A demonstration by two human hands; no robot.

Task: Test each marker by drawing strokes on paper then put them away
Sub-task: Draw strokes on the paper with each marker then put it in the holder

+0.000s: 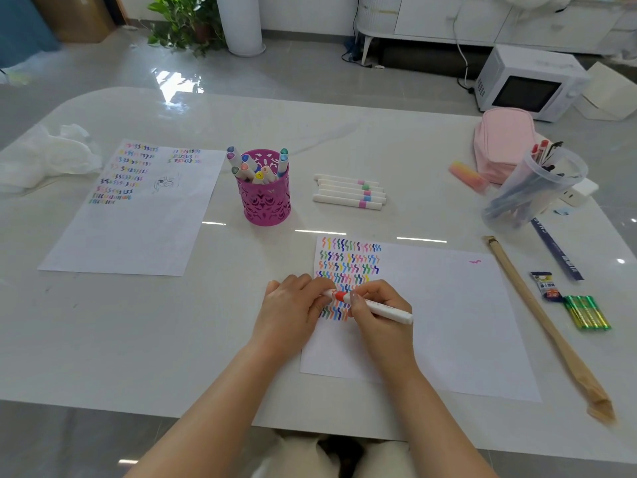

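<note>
Capping, probably: right hand (379, 317) grips the marker (391, 312); left hand (293, 305) pinches its cap (337, 296). Next likely wants a straight push home.

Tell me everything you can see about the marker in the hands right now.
The marker is slim and white, plastic by its look, with an orange-red band toward its left end. It lies nearly level, dipping to the right, over the coloured strokes on the sheet of paper. The left hand pinches the end beyond the band; the right hand curls round the barrel, its blunt white tail sticking out. The tip is hidden.
</note>
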